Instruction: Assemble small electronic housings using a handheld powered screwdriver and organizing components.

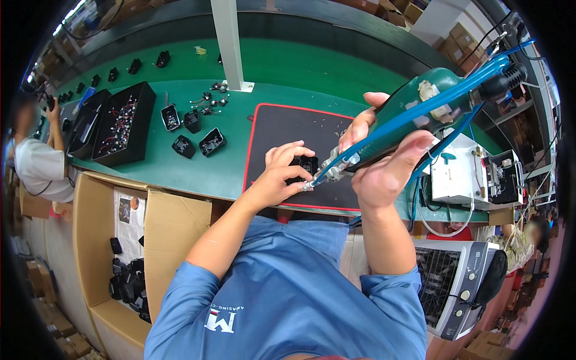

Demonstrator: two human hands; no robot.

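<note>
Right grip (387, 171) is closed round the body of a green tool (403, 99), fingers on the far side and thumb on the near one, and from my distant seat I see blue hoses (480, 78) running along it up toward the upper right. I have the tool tilted, its metal nose (339, 165) pointing down and left. Left grip (277, 177) is bent over a small black part (308, 163), fingertips closed about its sides; the part sits on the dark red-edged mat (270, 129), largely hidden by my fingers. The nose ends right beside my left thumb and forefinger, and I cannot tell whether it touches the part.

Left of the mat, on the green desk (159, 174), I see four black cups (212, 143) near a loose cluster of small wired pieces (210, 103). Farther left stands a black tray (146, 105) with more wired pieces in it. Below that, beside the desk, an open cardboard box (174, 234) holds black pieces (127, 282). To my right, a white machine (453, 177) stands on the desk. At the far left I make out a person in a white top (39, 165).
</note>
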